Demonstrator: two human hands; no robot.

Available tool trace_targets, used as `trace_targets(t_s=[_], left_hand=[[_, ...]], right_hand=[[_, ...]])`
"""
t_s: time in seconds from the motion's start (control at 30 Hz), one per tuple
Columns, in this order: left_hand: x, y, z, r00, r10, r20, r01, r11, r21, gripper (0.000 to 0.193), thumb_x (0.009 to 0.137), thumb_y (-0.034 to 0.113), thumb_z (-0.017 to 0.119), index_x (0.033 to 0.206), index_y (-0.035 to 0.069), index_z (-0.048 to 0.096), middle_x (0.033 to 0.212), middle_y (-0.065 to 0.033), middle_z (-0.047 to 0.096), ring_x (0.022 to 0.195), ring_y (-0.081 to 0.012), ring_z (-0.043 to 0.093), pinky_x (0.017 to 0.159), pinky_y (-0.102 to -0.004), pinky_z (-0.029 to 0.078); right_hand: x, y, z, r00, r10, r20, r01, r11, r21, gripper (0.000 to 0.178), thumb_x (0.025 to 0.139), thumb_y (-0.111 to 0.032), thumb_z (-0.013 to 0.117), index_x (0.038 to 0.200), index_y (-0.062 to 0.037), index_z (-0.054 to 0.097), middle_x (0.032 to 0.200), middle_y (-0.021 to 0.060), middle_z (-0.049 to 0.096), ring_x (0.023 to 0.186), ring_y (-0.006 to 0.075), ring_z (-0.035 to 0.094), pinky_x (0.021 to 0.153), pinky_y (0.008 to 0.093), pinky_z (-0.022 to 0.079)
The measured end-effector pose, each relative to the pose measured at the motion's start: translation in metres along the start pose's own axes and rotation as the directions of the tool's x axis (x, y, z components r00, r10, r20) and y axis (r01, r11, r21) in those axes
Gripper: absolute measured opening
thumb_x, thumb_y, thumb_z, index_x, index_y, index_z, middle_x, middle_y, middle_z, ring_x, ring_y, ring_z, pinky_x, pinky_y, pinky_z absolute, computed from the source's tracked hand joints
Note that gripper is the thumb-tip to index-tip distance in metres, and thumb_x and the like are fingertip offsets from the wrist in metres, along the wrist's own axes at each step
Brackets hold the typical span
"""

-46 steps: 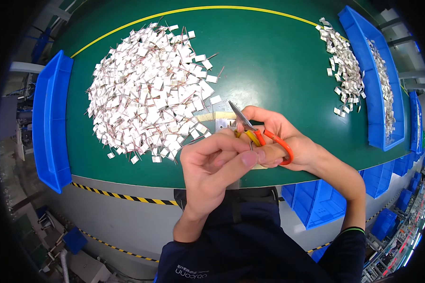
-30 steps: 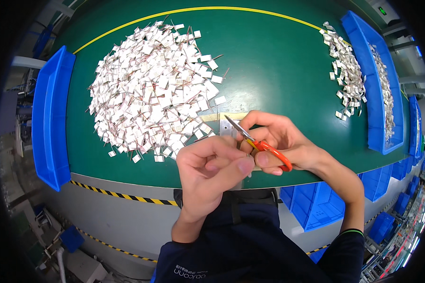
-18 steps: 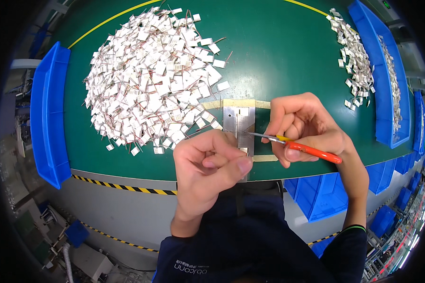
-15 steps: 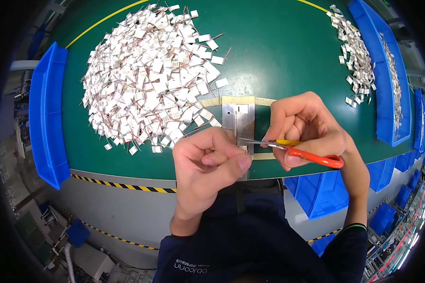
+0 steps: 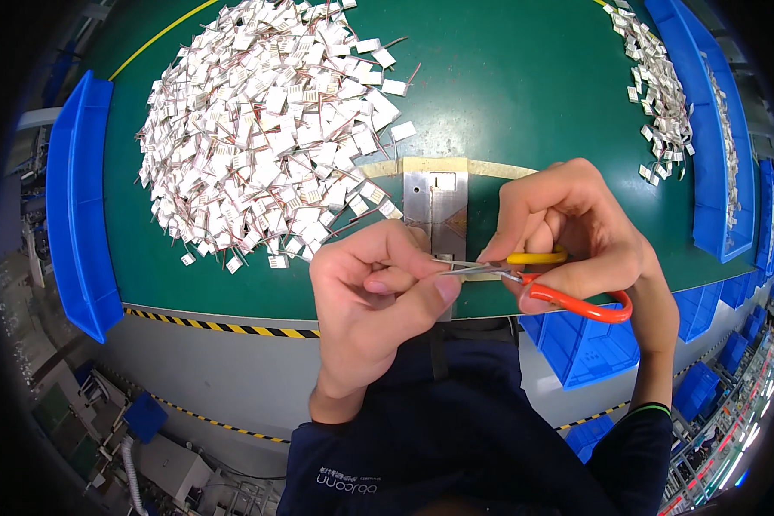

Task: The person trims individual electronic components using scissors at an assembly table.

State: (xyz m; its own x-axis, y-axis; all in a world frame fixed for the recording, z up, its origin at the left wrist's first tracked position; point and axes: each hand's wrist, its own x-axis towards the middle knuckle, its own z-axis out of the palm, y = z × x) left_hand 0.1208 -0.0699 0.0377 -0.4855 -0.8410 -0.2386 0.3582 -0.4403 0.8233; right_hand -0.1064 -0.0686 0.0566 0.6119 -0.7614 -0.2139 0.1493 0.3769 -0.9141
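My right hand (image 5: pixel 585 236) grips a pair of scissors (image 5: pixel 586 311) with one red and one yellow handle loop. Their blades point left, slightly apart, and reach the fingertips of my left hand (image 5: pixel 374 305). Thumb and forefinger of that hand are pinched together; a small pale bit shows at their tips, but the fingers hide what it is. Just beyond the hands, a flat metal fixture (image 5: pixel 419 206) with a small white piece (image 5: pixel 444 181) at its far end lies taped to the green table (image 5: pixel 525 95).
A large heap of white connectors with thin wires (image 5: pixel 258 146) covers the table's left part, beside a blue bin (image 5: pixel 79 215). Far right lies a smaller heap (image 5: pixel 658 95), next to a long blue bin (image 5: pixel 705 146) holding similar pieces. More blue bins (image 5: pixel 586 353) stand below the table edge.
The scissors have moved left and their blades now meet my left fingertips; their handle loops have spread further apart. The view has shifted slightly, while my left hand keeps its pinch.
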Motion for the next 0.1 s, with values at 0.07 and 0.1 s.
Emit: trace_targets(t_s=[0.07,0.1], left_hand=[[0.0007,-0.0017,-0.0006,0.999,0.039,0.008,-0.039,0.999,-0.002,0.012,0.077,-0.007,0.066,0.074,-0.001,0.057,0.06,0.0091,0.034,0.058,-0.0005,0.029,0.054,-0.0188,0.025],[0.0007,-0.0019,-0.0008,0.999,0.046,0.019,-0.045,0.999,-0.02,0.011,0.078,-0.006,0.066,0.074,0.0,0.057,0.06,0.009,0.035,0.058,-0.0007,0.029,0.054,-0.0186,0.025]], right_hand=[[0.0,0.0008,-0.0009,1.0,-0.01,0.008,0.01,1.0,-0.002,0.022,0.077,0.006,0.065,0.097,0.01,0.06,0.079,0.013,0.07,0.061,0.006,0.063,0.049,0.0156,0.042],[0.0001,0.0014,-0.0012,1.0,-0.021,0.016,0.021,1.0,-0.005,0.022,0.077,0.005,0.064,0.098,0.0103,0.06,0.079,0.0133,0.07,0.061,0.0068,0.064,0.05,0.0157,0.042]])
